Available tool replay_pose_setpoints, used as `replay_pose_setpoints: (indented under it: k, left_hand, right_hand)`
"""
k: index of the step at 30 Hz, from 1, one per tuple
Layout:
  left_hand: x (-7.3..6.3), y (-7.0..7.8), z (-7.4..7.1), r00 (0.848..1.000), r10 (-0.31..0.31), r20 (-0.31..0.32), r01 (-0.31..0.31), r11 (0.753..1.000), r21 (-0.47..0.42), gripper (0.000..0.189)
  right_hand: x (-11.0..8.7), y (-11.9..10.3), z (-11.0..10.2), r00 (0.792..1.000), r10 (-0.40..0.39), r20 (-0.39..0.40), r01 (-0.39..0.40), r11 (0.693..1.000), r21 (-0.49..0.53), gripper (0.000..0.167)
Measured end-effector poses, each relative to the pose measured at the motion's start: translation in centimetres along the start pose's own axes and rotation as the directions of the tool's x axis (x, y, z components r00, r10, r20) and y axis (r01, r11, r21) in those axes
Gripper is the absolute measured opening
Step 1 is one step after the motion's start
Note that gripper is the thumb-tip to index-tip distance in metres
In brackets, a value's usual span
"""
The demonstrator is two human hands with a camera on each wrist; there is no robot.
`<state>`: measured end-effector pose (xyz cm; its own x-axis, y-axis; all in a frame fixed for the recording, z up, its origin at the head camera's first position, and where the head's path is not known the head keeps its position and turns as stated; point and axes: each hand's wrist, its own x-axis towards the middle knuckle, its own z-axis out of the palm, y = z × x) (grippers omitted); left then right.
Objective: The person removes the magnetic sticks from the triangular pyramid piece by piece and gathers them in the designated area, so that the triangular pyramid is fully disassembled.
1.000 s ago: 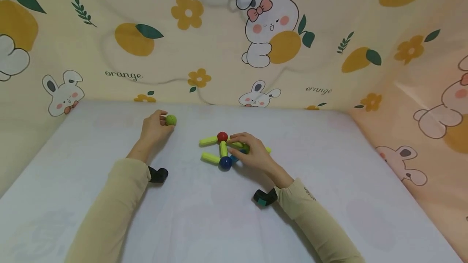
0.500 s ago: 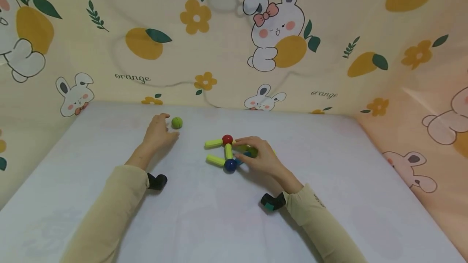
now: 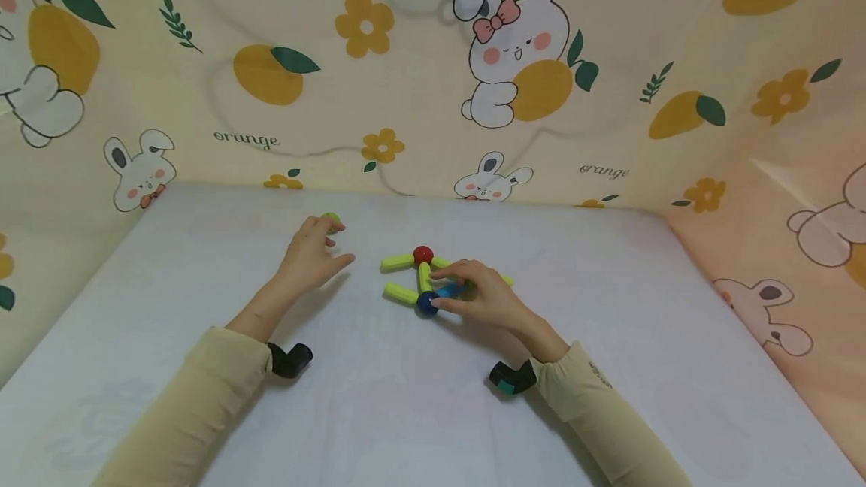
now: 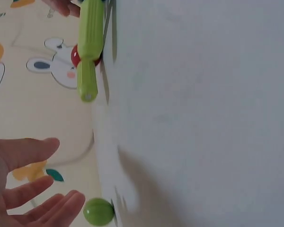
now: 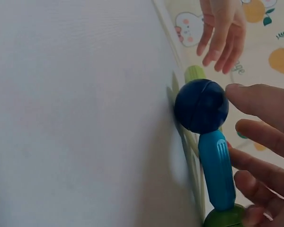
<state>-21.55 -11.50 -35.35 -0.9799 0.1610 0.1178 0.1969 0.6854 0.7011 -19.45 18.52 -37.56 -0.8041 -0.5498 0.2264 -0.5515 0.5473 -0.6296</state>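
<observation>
A toy frame of magnetic balls and rods lies mid-table. It has a red ball (image 3: 422,255), a dark blue ball (image 3: 424,306), several yellow-green rods (image 3: 401,293) and a blue rod (image 5: 217,172) running to a green ball (image 5: 223,217). My right hand (image 3: 492,297) is over the frame's right side, thumb tip at the dark blue ball, fingers loosely bent beside the blue rod. Left of the frame, my left hand (image 3: 307,255) hovers with fingers spread and holds nothing. A loose green ball (image 4: 99,211) lies just beyond its fingertips, partly hidden by them in the head view.
White cloth (image 3: 379,404) covers the table. Behind it rises a cream sheet (image 3: 419,81) printed with rabbits and oranges, continuing along both sides. Black wrist cameras hang under the left sleeve (image 3: 291,361) and the right sleeve (image 3: 512,379).
My left hand has let go of the loose green ball and moved right and nearer, leaving it on the table. My right thumb has shifted onto the dark blue ball.
</observation>
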Motion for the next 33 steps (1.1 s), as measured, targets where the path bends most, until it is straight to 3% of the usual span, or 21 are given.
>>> replay_pose_setpoints:
  k: [7,11,17,24,33]
  left_hand:
    - [-0.3,0.1,1.1,0.993,0.072,0.090,-0.073,0.997,0.011,0.043]
    - [-0.4,0.1,1.9,0.974,0.112,0.198,-0.118,0.993,0.021,0.041]
    - [-0.6,0.9,2.5,0.944,0.123,0.306,-0.112,0.992,-0.053,0.036]
    - [-0.7,1.5,3.3,0.923,0.173,0.344,-0.136,0.982,-0.129,0.035]
    - [-0.7,2.1,4.4,0.920,0.133,0.368,-0.096,0.989,-0.116,0.022]
  right_hand:
    - [0.1,-0.1,0.2,0.998,0.024,0.060,-0.023,1.000,-0.005,0.044]
    - [0.2,-0.1,0.3,0.996,0.042,0.082,-0.042,0.999,-0.003,0.042]
    - [0.2,-0.2,0.4,0.995,0.025,0.102,-0.028,0.999,0.025,0.033]
    - [0.8,-0.1,0.3,0.990,-0.047,0.130,0.044,0.999,0.025,0.031]
    - [0.5,-0.1,0.6,0.989,-0.019,0.145,0.012,0.999,0.048,0.032]
